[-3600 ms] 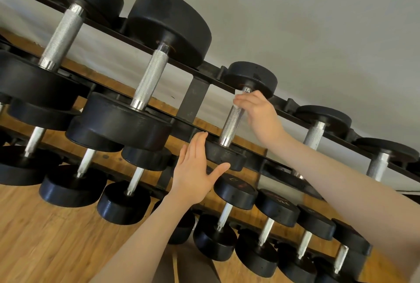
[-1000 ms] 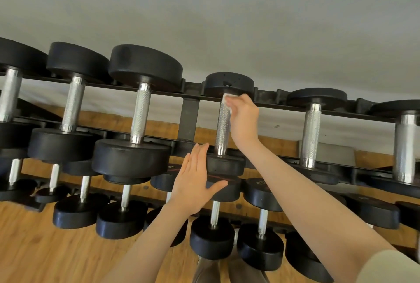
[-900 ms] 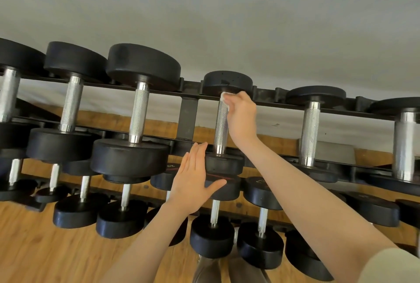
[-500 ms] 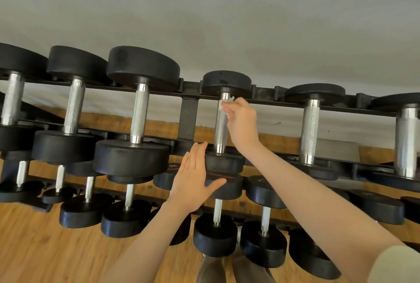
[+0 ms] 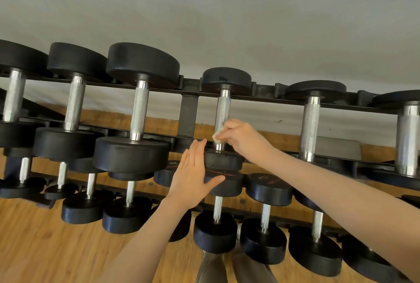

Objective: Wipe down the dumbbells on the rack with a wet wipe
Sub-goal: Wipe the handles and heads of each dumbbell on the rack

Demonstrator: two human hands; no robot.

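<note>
Large dumbbells (image 5: 136,110): three heavy pairs of black heads with knurled steel grips are seen at the left of the top tier of the rack (image 5: 188,114), untouched by either hand.
Left hand (image 5: 193,175): it is held flat, fingers straight and together, thumb spread; the palm is laid against the near head of the dumbbell being cleaned, and nothing is gripped.
Small dumbbell (image 5: 223,112): it is seated across the top tier at the middle of the row, its far head against the far rail and its near head on the near rail.
Wet wipe (image 5: 217,137): a small pale wad is pinched at the near end of the steel grip, just above the near head, touching the knurling.
Right hand (image 5: 241,137): its fingers are curled round the wipe and the grip.
Handling: the dumbbell is judged heavy and rigid, apt to roll in its cradle, so steadying at the head is sensible; the knurled grip is rough and likely to snag or shred a soft, damp, flimsy wipe, which is best kept bunched between fingertips.
Dumbbells to the right (image 5: 310,128): further steel grips on the same tier are seen, apparently not yet reached.
Lower tiers (image 5: 263,214): smaller dumbbells are stored below, above a wooden floor (image 5: 45,248).
</note>
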